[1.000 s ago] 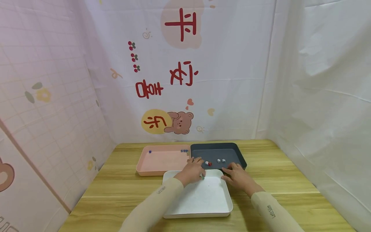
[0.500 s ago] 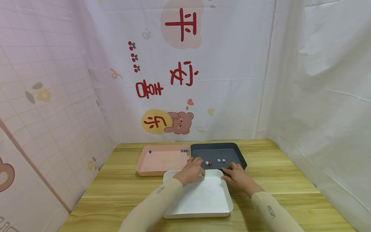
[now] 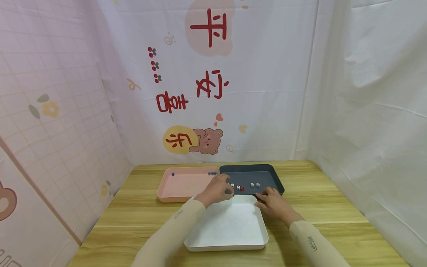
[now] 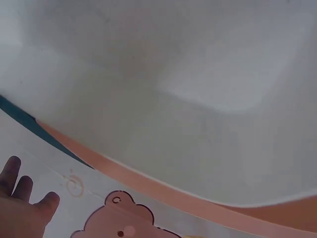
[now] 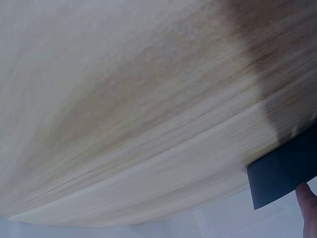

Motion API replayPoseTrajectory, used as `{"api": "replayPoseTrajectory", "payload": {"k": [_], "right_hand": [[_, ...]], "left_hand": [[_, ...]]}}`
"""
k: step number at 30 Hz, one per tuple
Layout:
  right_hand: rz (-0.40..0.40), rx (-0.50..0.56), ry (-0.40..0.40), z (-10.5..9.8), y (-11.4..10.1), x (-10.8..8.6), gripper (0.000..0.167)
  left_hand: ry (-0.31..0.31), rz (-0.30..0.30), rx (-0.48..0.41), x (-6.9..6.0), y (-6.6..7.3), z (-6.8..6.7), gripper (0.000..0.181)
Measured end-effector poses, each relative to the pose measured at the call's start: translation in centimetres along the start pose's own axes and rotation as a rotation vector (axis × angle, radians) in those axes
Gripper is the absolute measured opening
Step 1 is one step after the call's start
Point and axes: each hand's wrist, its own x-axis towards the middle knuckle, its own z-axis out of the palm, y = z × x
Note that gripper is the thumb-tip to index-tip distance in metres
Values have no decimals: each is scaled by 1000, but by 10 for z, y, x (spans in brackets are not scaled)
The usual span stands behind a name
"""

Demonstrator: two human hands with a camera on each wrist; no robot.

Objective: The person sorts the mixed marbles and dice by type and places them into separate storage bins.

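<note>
In the head view my left hand (image 3: 218, 189) is over the near edge of the dark grey tray (image 3: 247, 170), just behind the white tray (image 3: 230, 226). Thumb and fingertips pinch a small dark green bead-like piece (image 3: 233, 195), mostly hidden. Near those fingers, inside the dark tray, lie several white dice (image 3: 238, 187) and one red die (image 3: 242, 188). My right hand (image 3: 274, 204) rests with relaxed fingers where the dark tray's front rim meets the white tray's right corner. In the right wrist view a finger (image 5: 306, 201) touches the dark tray's rim.
The pink tray (image 3: 186, 185) stands left of the dark tray, with several small blue round pieces (image 3: 212, 173) at its back right and another blue piece (image 3: 172, 174) at its back left. A wooden table (image 3: 317, 218) carries all three trays. A printed cloth (image 3: 267, 92) hangs behind.
My left hand has lifted from the white tray and moved away from me towards the dark tray with the green piece, uncovering another white die. The right hand has stayed put.
</note>
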Motion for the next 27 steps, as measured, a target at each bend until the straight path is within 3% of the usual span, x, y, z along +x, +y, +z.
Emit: {"api": "replayPoseTrajectory", "payload": {"k": [6,10,15,19,24,27], "right_hand": [[5,9,-3,-1,2,-1,47],[1,6,0,0,3,-2,47],[5,14,3,1,5,-1,48],[5,26,1,2,5,0,49],[-4,24,12,2,4,1,49],[-2,18,11,3,3,1,49]], "left_hand": [[41,-74,-57,2,-15,-9,12],[87,-97,-95,1,-33,-12,8],[123,-151,-138,-9,-60,-15,8],[140,-239,-183,-20,-83,-17,8],[171,-329,-156,-32,-105,-18,12],[192,-375,-120,-37,-112,-19,11]]}}
